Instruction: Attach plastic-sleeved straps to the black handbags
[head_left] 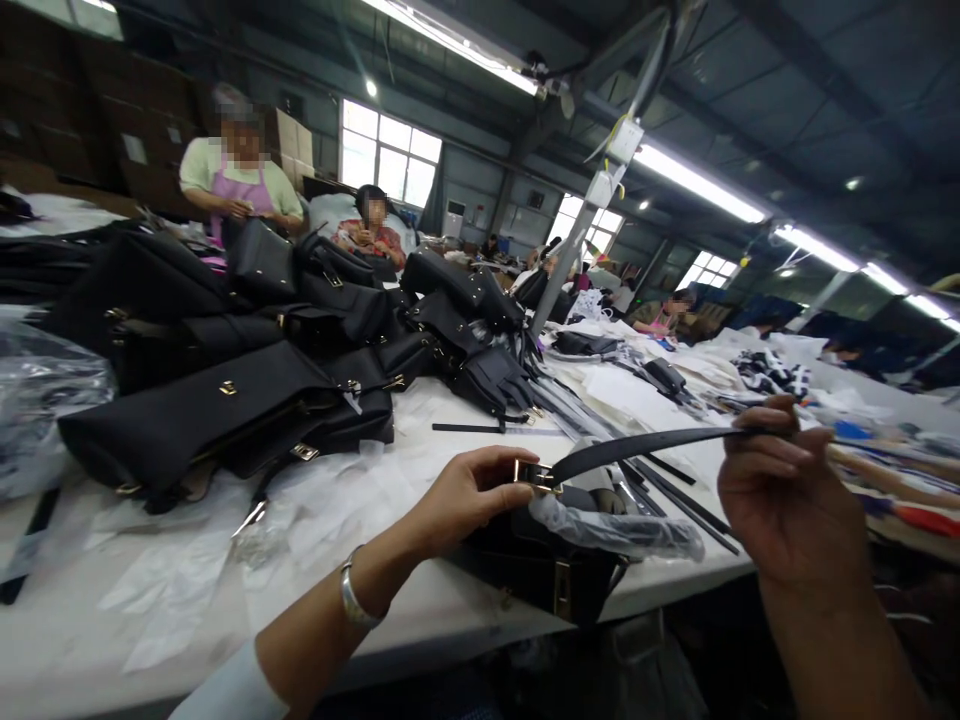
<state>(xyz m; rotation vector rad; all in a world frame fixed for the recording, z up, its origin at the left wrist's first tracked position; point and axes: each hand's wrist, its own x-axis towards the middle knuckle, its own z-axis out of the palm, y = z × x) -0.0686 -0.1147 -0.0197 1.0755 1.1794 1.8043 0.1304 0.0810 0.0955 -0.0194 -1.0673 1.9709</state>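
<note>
Black strap [645, 444] is strung up between both hands, the left hand [466, 495] pinching the gold buckle [525, 472] and the right hand [795, 505] gripping nearer the other end, just above a black bag [525, 565] on the desk edge. Farther back on the desk [67, 655] there's a messy heap of black bags [195, 400], then someone in a pink apron [244, 195] behind that.

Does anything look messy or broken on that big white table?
Nothing looks clearly broken. The black bags look messy, though: they're heaped at odd angles, with crumpled white wrapping scattered in front.
</note>
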